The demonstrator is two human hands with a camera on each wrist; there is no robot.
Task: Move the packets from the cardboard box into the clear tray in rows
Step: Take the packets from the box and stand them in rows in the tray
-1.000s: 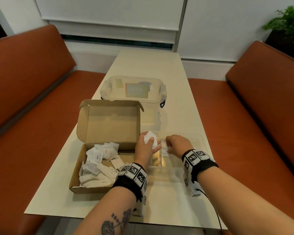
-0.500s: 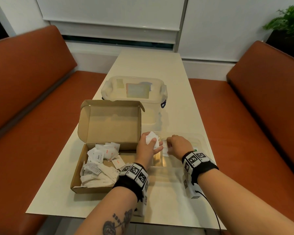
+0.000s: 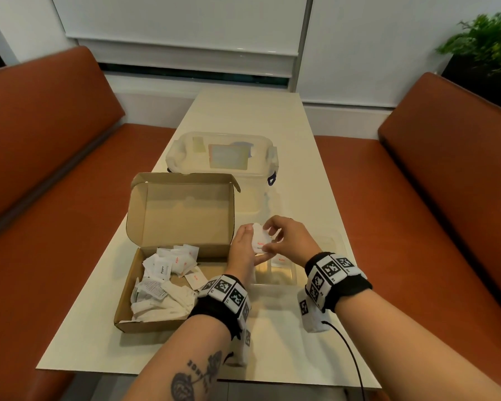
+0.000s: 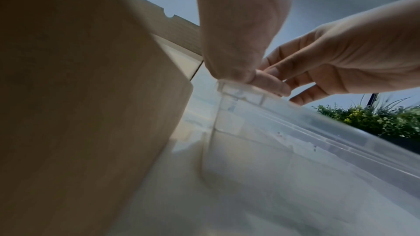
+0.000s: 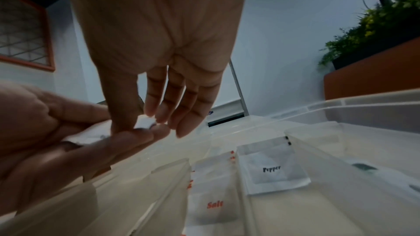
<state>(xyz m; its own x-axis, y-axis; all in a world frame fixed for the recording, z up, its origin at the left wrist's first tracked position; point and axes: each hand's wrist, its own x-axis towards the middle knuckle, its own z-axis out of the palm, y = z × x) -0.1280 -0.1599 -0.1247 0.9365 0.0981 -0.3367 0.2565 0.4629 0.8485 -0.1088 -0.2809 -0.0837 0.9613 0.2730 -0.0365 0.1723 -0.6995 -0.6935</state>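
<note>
An open cardboard box at the left holds several white packets. Right of it sits the clear tray, with a Salt packet and a Pepper packet lying side by side in its compartments. My left hand grips a small stack of packets above the tray's left end. My right hand meets it there. In the right wrist view its thumb and fingertips pinch a corner of one white packet of that stack.
A clear lidded container stands just behind the box and tray. Orange benches run along both sides of the narrow table. A plant stands at the back right. A cable hangs from my right wrist.
My right hand has lifted out of the tray and come left to the stack in my left hand, where it now pinches a packet. The left hand rose slightly.
</note>
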